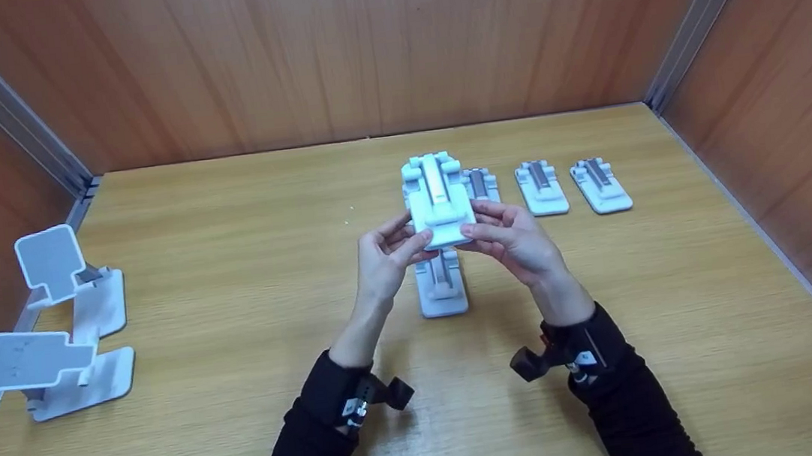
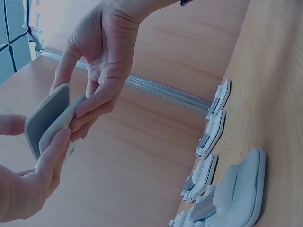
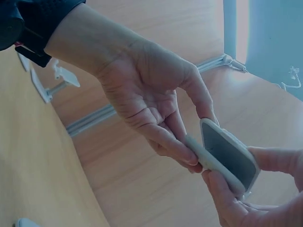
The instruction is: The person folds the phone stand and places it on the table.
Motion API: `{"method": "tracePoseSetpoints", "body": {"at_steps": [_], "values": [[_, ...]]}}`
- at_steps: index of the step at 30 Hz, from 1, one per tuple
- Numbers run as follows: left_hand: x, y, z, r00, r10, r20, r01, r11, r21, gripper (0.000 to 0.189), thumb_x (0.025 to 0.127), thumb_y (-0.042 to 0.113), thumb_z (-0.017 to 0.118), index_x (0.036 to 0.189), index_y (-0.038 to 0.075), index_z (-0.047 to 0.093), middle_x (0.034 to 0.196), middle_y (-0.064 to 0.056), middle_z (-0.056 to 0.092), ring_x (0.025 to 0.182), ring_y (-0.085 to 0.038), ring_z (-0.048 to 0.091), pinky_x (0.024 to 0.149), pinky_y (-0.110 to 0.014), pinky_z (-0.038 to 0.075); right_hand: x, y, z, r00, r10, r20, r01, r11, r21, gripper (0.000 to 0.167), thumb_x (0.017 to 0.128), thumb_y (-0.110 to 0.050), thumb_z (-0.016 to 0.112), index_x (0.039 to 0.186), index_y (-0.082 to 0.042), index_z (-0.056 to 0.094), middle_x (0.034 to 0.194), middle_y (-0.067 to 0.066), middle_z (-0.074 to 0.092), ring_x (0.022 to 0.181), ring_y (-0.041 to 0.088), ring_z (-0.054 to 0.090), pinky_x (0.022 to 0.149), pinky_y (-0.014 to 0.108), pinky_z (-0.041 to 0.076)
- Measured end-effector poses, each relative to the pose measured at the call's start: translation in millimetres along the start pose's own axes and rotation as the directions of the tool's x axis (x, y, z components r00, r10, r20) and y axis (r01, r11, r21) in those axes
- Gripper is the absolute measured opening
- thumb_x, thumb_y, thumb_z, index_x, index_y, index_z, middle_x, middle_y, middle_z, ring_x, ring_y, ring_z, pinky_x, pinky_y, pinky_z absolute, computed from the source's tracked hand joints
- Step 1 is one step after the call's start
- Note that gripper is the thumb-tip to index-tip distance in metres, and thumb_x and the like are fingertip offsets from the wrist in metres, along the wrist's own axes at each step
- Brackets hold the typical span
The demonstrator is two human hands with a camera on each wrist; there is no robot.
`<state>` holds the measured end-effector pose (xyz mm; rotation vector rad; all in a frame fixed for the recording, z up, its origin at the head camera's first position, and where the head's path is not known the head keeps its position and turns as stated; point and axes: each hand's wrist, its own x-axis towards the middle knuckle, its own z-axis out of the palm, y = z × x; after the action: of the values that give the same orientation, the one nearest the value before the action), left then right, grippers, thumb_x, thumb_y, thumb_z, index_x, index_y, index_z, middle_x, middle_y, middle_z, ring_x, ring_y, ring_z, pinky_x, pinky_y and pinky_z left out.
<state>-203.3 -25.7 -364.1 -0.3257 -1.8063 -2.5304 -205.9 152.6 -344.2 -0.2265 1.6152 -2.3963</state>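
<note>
A white folding phone stand (image 1: 439, 205), folded down, is held up above the table between both hands. My left hand (image 1: 383, 264) pinches its lower left corner with thumb and fingers. On the opposite corner, my right hand (image 1: 521, 246) grips it the same way. Seen edge-on in the left wrist view, the held stand (image 2: 49, 118) shows two plates with a narrow gap between them, the fingers on both plates. Below it on the table lies another folded stand (image 1: 442, 288), its upper part hidden behind the held one.
Beyond the right hand lie more folded stands (image 1: 541, 187), (image 1: 601, 185), with one partly covered (image 1: 481, 184). Two unfolded stands (image 1: 51, 265), (image 1: 35, 360) stand at the table's left edge. Wooden panels (image 1: 357, 52) enclose the table (image 1: 224, 224) at the back and sides.
</note>
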Motion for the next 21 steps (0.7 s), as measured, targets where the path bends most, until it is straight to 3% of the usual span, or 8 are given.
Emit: {"method": "tracePoseSetpoints", "body": {"at_steps": [8,14,18,21], "values": [[-1.4,0.1,-2.2,0.999,0.003,-0.04,-0.002,1.0,0.013,0.04,0.077,-0.01,0.06,0.115,-0.015,0.048,0.079,-0.013,0.063,0.064,-0.017,0.063,0.062,-0.033,0.054,2.9,6.8,3.4,0.998,-0.009,-0.056,0.007,0.999,-0.035,0.049,0.081,0.012,0.053,0.127,0.012,0.035,0.111,0.021,0.057,0.092,0.023,0.06,0.08,0.033,0.049],[-0.3,-1.1,-5.9,0.999,-0.014,-0.049,0.015,0.999,0.033,0.039,0.078,-0.006,0.061,0.115,-0.013,0.05,0.083,-0.015,0.063,0.066,-0.018,0.063,0.064,-0.032,0.053,5.1,9.7,4.2,0.998,0.001,-0.064,-0.003,0.999,-0.045,0.047,0.083,0.01,0.052,0.127,0.01,0.036,0.11,0.021,0.057,0.091,0.022,0.061,0.08,0.033,0.049],[-0.8,-3.5,-15.8,0.998,-0.003,-0.063,0.007,0.998,0.069,0.037,0.08,0.0,0.061,0.114,-0.011,0.052,0.085,-0.014,0.063,0.069,-0.019,0.063,0.065,-0.031,0.053,7.3,10.8,2.0,0.996,0.034,-0.086,-0.037,0.999,-0.039,0.048,0.084,0.009,0.051,0.129,0.01,0.034,0.112,0.021,0.055,0.091,0.021,0.061,0.08,0.032,0.049],[-2.7,-2.5,-32.0,0.992,0.024,-0.125,-0.011,0.994,0.109,0.034,0.081,0.003,0.061,0.111,-0.01,0.053,0.087,-0.014,0.063,0.072,-0.021,0.063,0.065,-0.031,0.053,8.1,10.3,-3.3,0.992,0.052,-0.112,-0.059,0.997,-0.057,0.05,0.084,0.009,0.052,0.13,0.009,0.033,0.116,0.024,0.053,0.092,0.022,0.06,0.081,0.032,0.048]]}}
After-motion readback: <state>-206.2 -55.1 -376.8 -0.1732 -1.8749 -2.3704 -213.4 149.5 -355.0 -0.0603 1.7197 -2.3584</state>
